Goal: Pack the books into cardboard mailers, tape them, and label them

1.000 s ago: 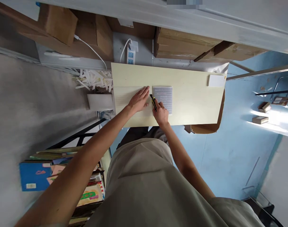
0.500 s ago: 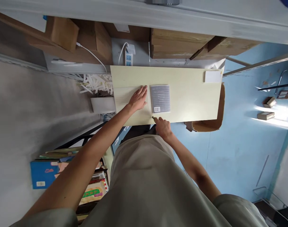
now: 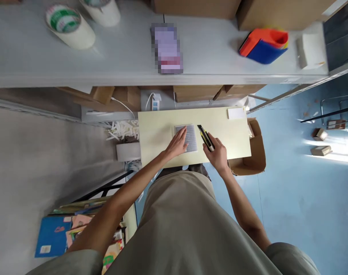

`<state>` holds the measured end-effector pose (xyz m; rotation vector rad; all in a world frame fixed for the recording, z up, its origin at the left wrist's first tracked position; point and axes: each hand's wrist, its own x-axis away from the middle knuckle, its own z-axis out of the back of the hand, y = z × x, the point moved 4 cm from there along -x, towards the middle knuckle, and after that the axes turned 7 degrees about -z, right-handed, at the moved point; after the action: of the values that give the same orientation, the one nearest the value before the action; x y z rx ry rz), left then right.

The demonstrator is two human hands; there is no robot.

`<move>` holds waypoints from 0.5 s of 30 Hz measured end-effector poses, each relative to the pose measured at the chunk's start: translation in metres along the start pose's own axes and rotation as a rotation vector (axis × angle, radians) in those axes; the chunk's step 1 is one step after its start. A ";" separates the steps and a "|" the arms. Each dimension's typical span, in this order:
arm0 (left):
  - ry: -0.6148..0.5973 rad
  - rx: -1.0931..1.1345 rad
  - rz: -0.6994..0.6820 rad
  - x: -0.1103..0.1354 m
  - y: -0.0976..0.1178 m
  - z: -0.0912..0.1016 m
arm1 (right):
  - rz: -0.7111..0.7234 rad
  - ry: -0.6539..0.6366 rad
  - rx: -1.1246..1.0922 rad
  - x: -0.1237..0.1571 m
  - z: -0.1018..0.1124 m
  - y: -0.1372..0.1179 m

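Note:
A grey book with lines of print [image 3: 192,138] lies on the pale yellow tabletop [image 3: 157,130]. Over its left part rests my left hand [image 3: 178,143], fingers stretched out and holding nothing. My right hand [image 3: 216,153] is wrapped round a yellow and black utility knife [image 3: 206,138], just right of the book and raised a little above the table. The knife's dark blade points away from me, up and to the left. Part of the book is hidden under my left fingers.
A white box [image 3: 236,113] lies at the table's far right corner. Above the far edge runs a grey shelf [image 3: 128,57] with tape rolls [image 3: 76,34] and a phone [image 3: 167,49]. Paper strips [image 3: 122,130] are heaped left of the table; an open carton [image 3: 248,152] stands at right.
My left hand has moved right, from beside the book onto it. The right hand has lifted the utility knife away from the table's near edge, to the right. My view has tilted up.

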<state>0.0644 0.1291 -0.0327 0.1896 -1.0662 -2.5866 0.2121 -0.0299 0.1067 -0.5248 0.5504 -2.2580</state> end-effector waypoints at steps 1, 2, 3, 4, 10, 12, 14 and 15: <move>0.052 -0.006 -0.064 -0.013 0.020 0.014 | 0.035 0.078 -0.040 -0.014 0.016 0.000; 0.116 -0.016 -0.130 -0.027 0.040 0.031 | 0.068 0.147 -0.075 -0.030 0.032 -0.001; 0.186 -0.033 -0.193 -0.043 0.060 0.050 | 0.099 0.207 -0.108 -0.047 0.049 -0.004; 0.255 -0.053 -0.249 -0.058 0.079 0.070 | 0.130 0.263 -0.137 -0.066 0.065 -0.009; 0.527 -0.165 -0.394 -0.143 0.155 0.169 | 0.341 0.448 -0.071 -0.183 0.145 -0.062; 0.579 -0.194 -0.386 -0.163 0.164 0.187 | 0.381 0.418 0.017 -0.216 0.155 -0.080; 0.620 -0.221 -0.360 -0.175 0.169 0.197 | 0.390 0.362 0.104 -0.244 0.154 -0.093; 0.635 -0.233 -0.343 -0.179 0.171 0.199 | 0.386 0.332 0.141 -0.257 0.151 -0.098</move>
<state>0.2260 0.2111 0.2283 1.1275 -0.5286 -2.6032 0.3998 0.1879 0.2313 0.0335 0.5930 -1.9976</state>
